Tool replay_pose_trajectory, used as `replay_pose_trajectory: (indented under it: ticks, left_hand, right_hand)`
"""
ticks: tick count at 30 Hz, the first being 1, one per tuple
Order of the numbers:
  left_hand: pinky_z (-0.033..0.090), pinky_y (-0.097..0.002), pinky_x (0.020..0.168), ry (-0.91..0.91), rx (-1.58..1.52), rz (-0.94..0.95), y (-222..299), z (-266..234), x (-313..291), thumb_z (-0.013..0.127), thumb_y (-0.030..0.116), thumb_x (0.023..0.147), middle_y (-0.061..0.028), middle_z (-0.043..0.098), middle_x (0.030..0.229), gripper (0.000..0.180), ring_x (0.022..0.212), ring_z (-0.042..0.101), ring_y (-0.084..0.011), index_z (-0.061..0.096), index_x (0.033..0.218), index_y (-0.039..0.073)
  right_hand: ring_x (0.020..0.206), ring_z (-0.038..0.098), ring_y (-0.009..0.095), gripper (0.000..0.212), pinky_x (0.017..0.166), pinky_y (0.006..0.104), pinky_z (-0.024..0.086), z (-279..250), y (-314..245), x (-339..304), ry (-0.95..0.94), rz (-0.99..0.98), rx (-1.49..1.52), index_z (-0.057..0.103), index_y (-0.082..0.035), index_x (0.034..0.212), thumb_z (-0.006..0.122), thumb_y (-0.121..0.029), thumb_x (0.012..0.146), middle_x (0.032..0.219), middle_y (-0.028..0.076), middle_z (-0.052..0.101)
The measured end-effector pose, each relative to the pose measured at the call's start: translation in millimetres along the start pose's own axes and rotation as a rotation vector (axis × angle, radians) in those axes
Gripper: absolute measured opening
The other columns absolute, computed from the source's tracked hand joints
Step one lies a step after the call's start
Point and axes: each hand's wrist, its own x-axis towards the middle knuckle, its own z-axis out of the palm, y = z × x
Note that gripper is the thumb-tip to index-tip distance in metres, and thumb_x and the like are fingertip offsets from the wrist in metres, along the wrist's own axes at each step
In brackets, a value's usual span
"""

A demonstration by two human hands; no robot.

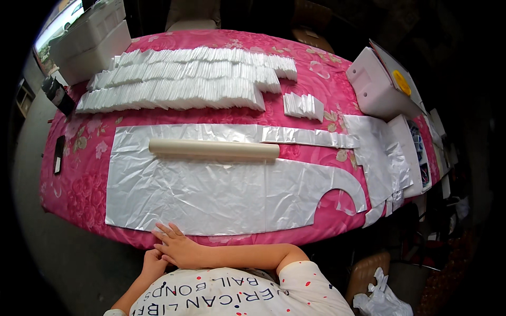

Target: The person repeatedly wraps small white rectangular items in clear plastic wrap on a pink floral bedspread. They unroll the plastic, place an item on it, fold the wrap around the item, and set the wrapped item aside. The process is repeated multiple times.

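Plastic sheet lies on the tabletop beneath a tube; right hand at the sheet's near edge, fingers apart; left hand beside it, fingers' state I cannot tell.

a table fills the middle of the room, covered by a bright pink cloth printed with roses and pale flowers, its edges bowed by the wide lens. grey, plain floor shows along the left side, where a small wooden shelf-like piece stands near the rim of the view. at the upper left, a bright opening lets in daylight, with greenery and a pale vehicle outside; whether it is a door or a window cannot be told. beyond the table's far edge stand a pale seat and a brown chair, both half lost in shadow. another brown chair sits at the lower right, where the room turns dim and its walls are too dark to make out.
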Motion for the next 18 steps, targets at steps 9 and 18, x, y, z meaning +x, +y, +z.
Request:
replay_pose_trajectory:
  ticks: [9,18]
  left_hand:
    - [0.048,-0.0361,0.082,-0.204,0.825,0.902,157,65,56,0.071,0.010,0.072,-0.0151,0.059,0.113,0.049,0.099,0.058,-0.0309,0.053,0.117,0.004]
    - [0.048,-0.0357,0.084,-0.593,0.754,1.096,191,180,113,0.066,0.012,0.077,-0.0117,0.053,0.122,0.046,0.104,0.055,-0.0288,0.051,0.119,0.004]
  right_hand:
    - [0.081,0.053,0.023,0.012,0.080,0.0331,0.044,-188,99,-91,0.581,0.180,0.015,0.063,-0.006,0.084,0.069,-0.005,0.073,0.080,0.005,0.059]
    - [0.077,0.060,0.015,0.027,0.072,0.0266,0.047,-381,328,-213,1.408,0.842,0.081,0.062,-0.001,0.101,0.066,-0.016,0.080,0.087,0.008,0.065]
